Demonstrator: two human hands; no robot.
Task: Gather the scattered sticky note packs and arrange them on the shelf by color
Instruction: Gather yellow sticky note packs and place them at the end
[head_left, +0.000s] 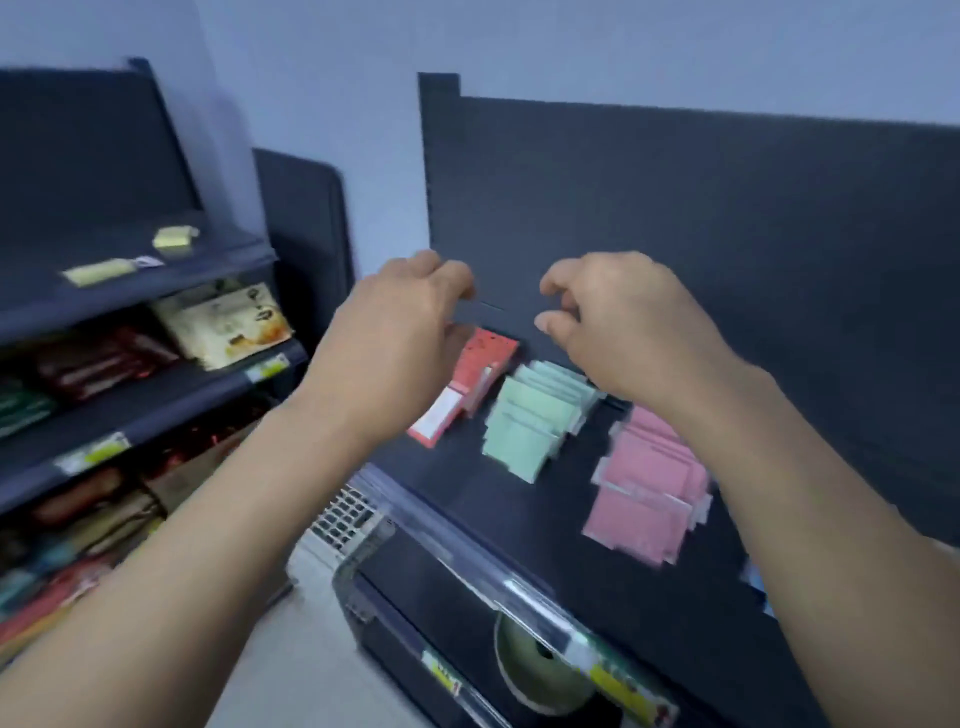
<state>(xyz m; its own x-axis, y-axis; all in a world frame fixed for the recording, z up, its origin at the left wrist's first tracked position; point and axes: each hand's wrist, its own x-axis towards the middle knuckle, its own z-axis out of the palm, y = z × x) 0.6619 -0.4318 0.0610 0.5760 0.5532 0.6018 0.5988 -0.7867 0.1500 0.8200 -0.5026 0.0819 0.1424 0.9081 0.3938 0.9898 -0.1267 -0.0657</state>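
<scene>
On the dark shelf (519, 499) in front of me lie three groups of sticky note packs: a red-orange row (472, 379) at the left, a green row (535, 415) in the middle and a pink row (649, 483) at the right. My left hand (395, 332) hovers above the red-orange packs with loosely curled fingers, holding nothing that I can see. My right hand (623, 322) hangs above the far end of the green packs, fingers bent, also empty. Two yellow packs (174, 236) (98, 271) lie on the top board of the left-hand rack.
The left rack (156, 400) carries snack packets on its lower boards with price tags along the edges. A dark back panel (675, 234) rises behind the note packs. Below the shelf's clear front rail (467, 561) sits a roll of tape (540, 670). A blue pack edge (756, 582) shows by my right forearm.
</scene>
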